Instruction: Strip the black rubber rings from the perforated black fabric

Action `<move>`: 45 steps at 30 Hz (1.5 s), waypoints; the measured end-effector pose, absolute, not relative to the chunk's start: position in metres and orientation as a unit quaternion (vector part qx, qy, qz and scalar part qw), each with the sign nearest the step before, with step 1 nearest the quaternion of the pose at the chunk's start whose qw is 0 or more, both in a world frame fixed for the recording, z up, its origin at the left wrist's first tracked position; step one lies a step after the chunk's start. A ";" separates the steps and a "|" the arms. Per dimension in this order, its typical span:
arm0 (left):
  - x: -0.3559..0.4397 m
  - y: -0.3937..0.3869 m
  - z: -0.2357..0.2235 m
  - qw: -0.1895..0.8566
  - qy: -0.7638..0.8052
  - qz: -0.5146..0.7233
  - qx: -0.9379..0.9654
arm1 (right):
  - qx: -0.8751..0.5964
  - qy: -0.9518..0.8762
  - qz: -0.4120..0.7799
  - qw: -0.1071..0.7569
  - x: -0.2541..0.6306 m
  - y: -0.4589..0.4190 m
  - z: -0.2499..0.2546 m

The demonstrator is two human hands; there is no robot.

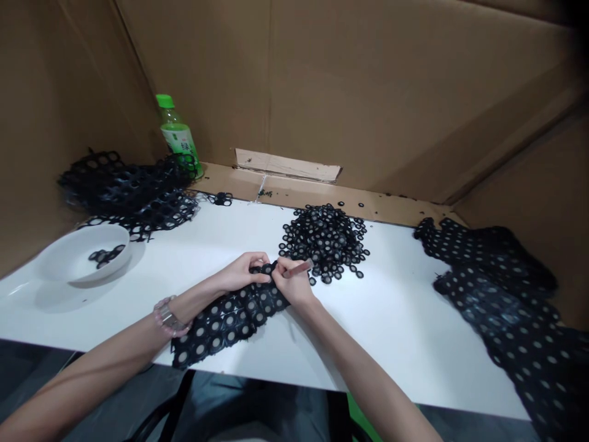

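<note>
A black rubber sheet dotted with pale round discs lies slantwise on the white table, its near end at the front edge. My left hand grips the sheet's far end between thumb and fingers. Against that same end, my right hand is closed around a slim tool with a reddish-brown handle; the tool's tip is hidden by the fingers. Just beyond my right hand rises a heap of small black rings with pale centres.
At the left are a white bowl with a few black scraps, a tangle of black perforated webbing and a green-capped bottle. More dotted black sheets hang over the right side. Cardboard walls enclose the white table.
</note>
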State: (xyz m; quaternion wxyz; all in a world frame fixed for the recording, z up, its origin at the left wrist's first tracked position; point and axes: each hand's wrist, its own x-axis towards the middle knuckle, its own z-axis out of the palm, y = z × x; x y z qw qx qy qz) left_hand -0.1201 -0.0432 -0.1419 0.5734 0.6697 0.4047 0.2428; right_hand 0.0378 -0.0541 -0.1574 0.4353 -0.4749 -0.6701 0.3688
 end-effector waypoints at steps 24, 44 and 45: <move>-0.123 -0.044 -0.129 0.420 0.412 0.170 0.791 | -0.478 -0.545 0.460 0.513 0.055 -0.057 -0.148; -0.119 -0.051 -0.131 0.417 0.415 0.166 0.792 | -0.509 -0.607 0.386 0.473 0.043 -0.062 -0.156; -0.118 -0.051 -0.132 0.421 0.411 0.176 0.789 | -0.509 -0.609 0.386 0.470 0.043 -0.063 -0.157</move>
